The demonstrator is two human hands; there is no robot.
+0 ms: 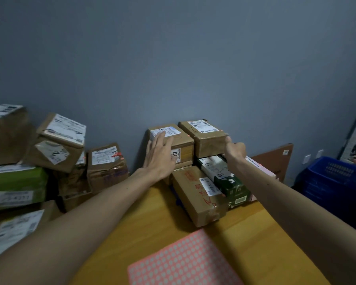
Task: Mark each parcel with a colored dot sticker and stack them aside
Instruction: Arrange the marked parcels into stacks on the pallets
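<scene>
Brown cardboard parcels are stacked against the blue-grey wall at the far edge of the wooden table [156, 221]. My left hand [159, 156] lies flat, fingers spread, on the near side of the upper left parcel [176, 138]. My right hand [234, 150] grips the near right corner of the upper right parcel [206, 138], which sits on a green and white box [228, 179]. A long brown parcel [195, 194] with red writing lies in front. A pink sheet of dot stickers [183, 262] lies at the table's near edge.
A heap of brown parcels [60, 142] and a green box [14, 186] fills the left side beside the table. A blue plastic crate [333, 182] stands at the right. A flat cardboard panel [275, 161] leans on the wall behind the stack.
</scene>
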